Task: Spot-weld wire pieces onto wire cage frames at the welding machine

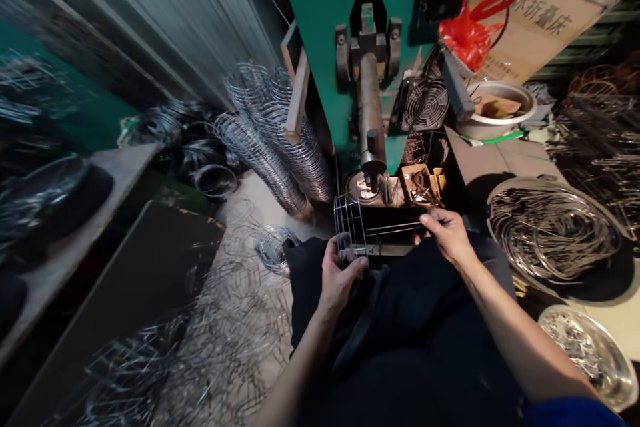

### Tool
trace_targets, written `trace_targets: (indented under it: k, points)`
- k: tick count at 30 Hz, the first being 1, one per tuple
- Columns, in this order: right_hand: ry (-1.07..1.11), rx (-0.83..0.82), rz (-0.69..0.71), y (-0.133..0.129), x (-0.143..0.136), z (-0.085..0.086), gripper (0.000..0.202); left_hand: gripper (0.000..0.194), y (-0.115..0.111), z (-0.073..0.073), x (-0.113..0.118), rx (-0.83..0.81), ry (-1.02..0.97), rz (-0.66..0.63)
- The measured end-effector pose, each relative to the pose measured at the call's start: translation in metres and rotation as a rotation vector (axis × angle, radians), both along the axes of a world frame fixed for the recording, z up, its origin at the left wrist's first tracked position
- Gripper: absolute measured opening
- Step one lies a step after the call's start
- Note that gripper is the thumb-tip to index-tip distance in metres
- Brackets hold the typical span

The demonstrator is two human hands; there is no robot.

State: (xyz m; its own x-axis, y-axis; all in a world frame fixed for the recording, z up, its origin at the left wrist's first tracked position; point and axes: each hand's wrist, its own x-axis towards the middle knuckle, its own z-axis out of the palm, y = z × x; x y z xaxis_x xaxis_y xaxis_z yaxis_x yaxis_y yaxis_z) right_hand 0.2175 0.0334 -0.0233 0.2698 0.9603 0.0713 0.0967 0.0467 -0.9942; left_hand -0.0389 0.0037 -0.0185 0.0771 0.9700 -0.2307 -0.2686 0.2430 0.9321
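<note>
In front of my lap, my left hand is closed round the lower end of a small wire cage with a round top. My right hand pinches the end of a thin wire handle, which stretches left to the cage. Whether handle and cage are joined cannot be made out. Just beyond the cage, the steel arm and electrode of a green welding machine point down at a round base.
Stacked wire baskets lean left of the machine, with loose wire pieces across the floor. At right are a tray of bent wires, a bowl of small metal parts, a fan and a white basin.
</note>
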Motion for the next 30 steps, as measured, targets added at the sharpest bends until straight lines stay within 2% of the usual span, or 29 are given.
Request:
trace_targets:
  k: [6,12,19,26,30]
  points:
    - [-0.056,0.051,0.033,0.023,0.005,-0.012,0.061,0.069,0.013,-0.005,0.013,-0.008,0.001,0.013]
    - [-0.098,0.031,0.058,0.040,0.014,-0.021,0.059,0.070,0.028,-0.010,0.016,-0.004,-0.018,0.038]
    - [-0.097,0.048,0.036,0.057,0.022,-0.021,0.058,0.068,0.046,-0.002,0.022,0.018,-0.024,0.054]
    - [-0.113,0.058,0.071,0.071,0.031,-0.023,0.056,0.070,0.059,-0.007,0.028,0.048,-0.043,0.044]
    - [-0.106,0.068,0.058,0.075,0.035,-0.019,0.057,0.069,0.066,-0.005,0.031,0.070,-0.033,0.041]
